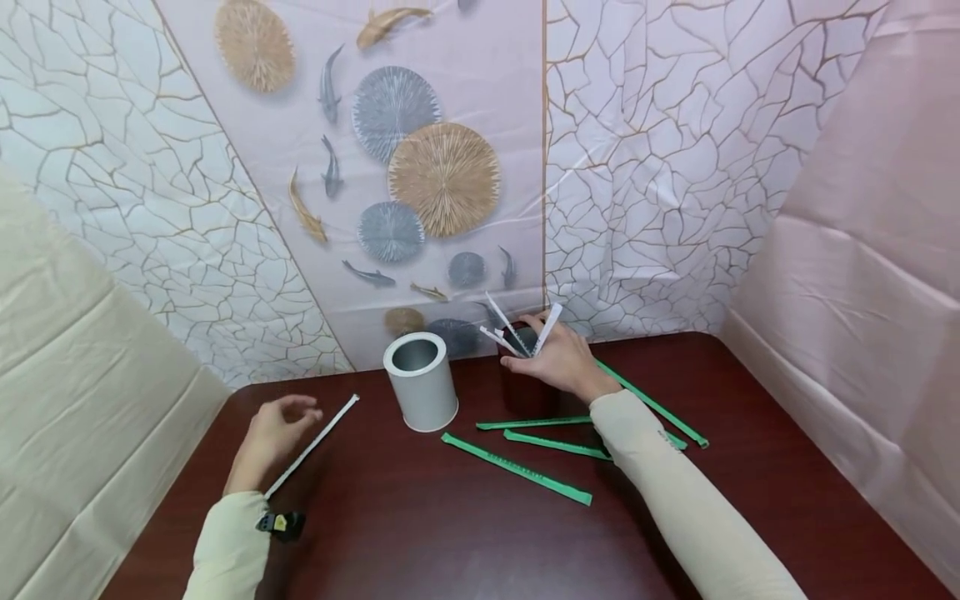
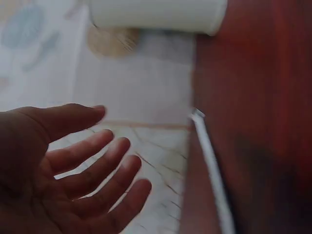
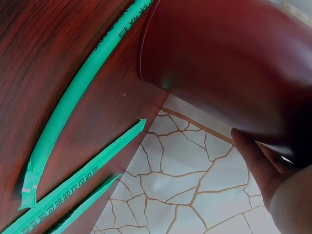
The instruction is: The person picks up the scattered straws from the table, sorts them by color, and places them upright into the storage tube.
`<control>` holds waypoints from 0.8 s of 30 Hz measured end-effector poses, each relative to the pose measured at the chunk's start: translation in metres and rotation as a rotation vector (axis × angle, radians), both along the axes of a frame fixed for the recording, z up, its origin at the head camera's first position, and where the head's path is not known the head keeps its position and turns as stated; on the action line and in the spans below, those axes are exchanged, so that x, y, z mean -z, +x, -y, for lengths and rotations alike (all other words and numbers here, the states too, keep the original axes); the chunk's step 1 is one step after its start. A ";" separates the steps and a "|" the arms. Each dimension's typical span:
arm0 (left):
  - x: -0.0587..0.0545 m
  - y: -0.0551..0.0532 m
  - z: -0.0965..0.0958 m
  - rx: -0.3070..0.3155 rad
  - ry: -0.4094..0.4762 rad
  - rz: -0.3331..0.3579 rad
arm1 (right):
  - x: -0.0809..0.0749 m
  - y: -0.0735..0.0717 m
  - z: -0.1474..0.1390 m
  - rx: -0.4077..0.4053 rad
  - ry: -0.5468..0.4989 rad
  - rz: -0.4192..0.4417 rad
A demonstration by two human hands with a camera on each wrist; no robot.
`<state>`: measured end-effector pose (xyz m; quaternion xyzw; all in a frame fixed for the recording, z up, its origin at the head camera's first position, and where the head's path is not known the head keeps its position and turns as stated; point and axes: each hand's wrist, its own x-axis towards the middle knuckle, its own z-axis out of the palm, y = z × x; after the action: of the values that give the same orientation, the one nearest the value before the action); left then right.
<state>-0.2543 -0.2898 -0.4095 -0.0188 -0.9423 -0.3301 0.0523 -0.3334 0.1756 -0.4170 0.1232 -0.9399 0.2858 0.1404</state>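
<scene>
Facing a glossy, dark red-brown counter [image 1: 405, 533] with rounded far corners, closed in behind by a patterned backdrop [image 1: 480, 50] of discs, fish and crackle lines, and at the sides by pale, creased cloth [image 1: 862, 250]. Holding the dark red can [image 1: 517, 392] with the right grip [image 1: 562, 358], curled around its mouth near the far edge, among white straws [image 1: 551, 325] sticking up. Carrying the left grip [image 1: 270, 437] wide and relaxed near the left edge, just beside a lone white straw [image 1: 315, 446] lying on the counter. Next to the dark red can, close to the far edge and with only a narrow gap between, passing a grey can [image 1: 427, 400]. Crowded on the right by scattered green straws [image 1: 517, 469], partly under the right sleeve [image 1: 675, 500]. Widest for moving at near centre, between both forearms.
</scene>
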 end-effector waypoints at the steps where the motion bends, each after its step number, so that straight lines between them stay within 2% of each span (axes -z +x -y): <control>1: 0.006 0.000 0.004 -0.012 0.002 0.040 | 0.000 0.000 0.000 -0.001 0.001 -0.002; 5: 0.025 -0.005 0.014 -0.062 -0.018 0.125 | -0.002 0.001 -0.002 -0.003 0.000 -0.012; 11: 0.042 -0.012 0.021 -0.097 -0.043 0.202 | -0.002 0.004 -0.003 -0.003 -0.009 -0.006; 17: 0.048 -0.010 0.023 -0.120 -0.076 0.201 | -0.002 0.004 0.002 -0.004 -0.002 -0.006; 21: 0.049 -0.010 0.023 -0.108 -0.094 0.213 | -0.002 0.003 0.003 0.005 0.004 -0.005; 24: 0.049 -0.009 0.021 -0.096 -0.143 0.212 | -0.002 0.003 0.002 -0.002 0.011 -0.004</control>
<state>-0.2638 -0.3105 -0.4587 0.0577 -0.9635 -0.2592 -0.0332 -0.3304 0.1735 -0.4150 0.1255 -0.9410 0.2807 0.1414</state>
